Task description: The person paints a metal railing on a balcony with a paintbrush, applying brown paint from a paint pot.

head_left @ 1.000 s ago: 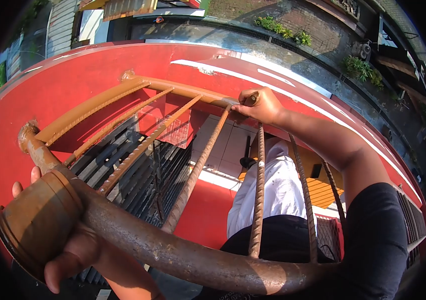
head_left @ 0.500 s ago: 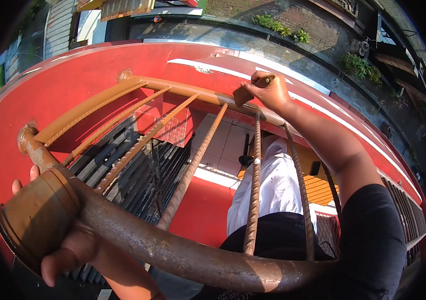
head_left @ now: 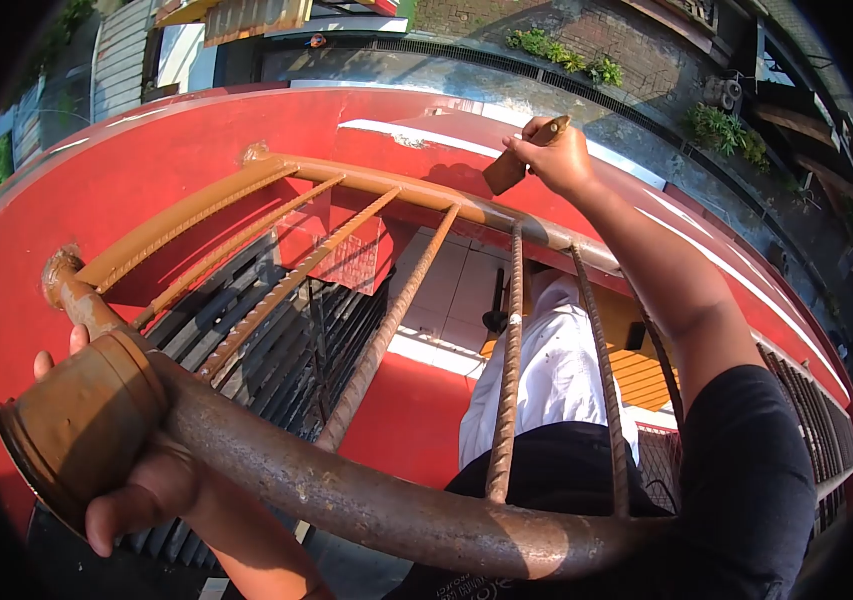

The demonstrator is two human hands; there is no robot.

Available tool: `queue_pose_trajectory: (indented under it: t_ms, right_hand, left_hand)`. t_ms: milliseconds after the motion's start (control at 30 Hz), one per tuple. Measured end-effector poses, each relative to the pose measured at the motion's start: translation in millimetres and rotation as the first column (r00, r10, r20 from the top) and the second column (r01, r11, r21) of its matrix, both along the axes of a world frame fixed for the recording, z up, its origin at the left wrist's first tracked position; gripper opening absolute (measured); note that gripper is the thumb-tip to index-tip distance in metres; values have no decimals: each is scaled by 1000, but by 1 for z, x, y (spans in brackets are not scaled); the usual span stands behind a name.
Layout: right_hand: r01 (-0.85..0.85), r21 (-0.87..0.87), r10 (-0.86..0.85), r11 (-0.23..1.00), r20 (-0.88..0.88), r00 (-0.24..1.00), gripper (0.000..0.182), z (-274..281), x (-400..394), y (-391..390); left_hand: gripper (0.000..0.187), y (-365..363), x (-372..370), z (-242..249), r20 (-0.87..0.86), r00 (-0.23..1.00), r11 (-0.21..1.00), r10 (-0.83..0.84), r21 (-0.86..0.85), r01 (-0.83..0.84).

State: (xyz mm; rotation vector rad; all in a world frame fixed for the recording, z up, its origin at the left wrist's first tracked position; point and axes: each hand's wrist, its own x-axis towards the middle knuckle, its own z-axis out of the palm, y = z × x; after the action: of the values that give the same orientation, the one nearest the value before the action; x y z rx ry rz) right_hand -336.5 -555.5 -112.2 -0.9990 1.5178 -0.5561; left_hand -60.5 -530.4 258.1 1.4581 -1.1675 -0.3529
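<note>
My left hand [head_left: 156,485] is wrapped round a brown-stained paint can [head_left: 81,420], tilted, beside the near rusty pipe [head_left: 346,485] of a metal railing. Held in my right hand [head_left: 561,160] is a paintbrush [head_left: 508,172], its handle up and its brown bristles pointing down and left. The brush is just above the railing's far pipe [head_left: 396,188], apart from it. That pipe is glossy orange-brown on the left and patchy grey-brown on the right. Ribbed bars [head_left: 511,370] join the two pipes; the left ones are orange-brown, the others rusty.
A red wall [head_left: 176,140] with white streaks curves beyond the railing. Between the bars, dark slats [head_left: 216,310], pale tiles and my white-clad leg [head_left: 546,350] show below. Far down lies a paved lane [head_left: 426,75] with green plants [head_left: 566,58].
My right hand has lifted the paintbrush up and away from the far pipe, slightly to the right. My left hand still holds the can in nearly the same place.
</note>
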Motion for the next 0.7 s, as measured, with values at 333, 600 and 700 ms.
queue_pose_trajectory:
  t_ms: [333,600,700]
  right_hand:
    - [91,264,-99,960,15,995,24,-11,-6,22]
    - [168,92,-174,981,60,983,33,14,3,13]
    - [241,249,-233,938,-61,971,25,-1,25,15]
  left_hand:
    - [121,-1,-5,-1,-36,999,1000,-10,-2,10]
    - [121,2,-1,1,21,1000,999,-12,31,11]
    - [121,1,1,1,64,998,999,-20,42,18]
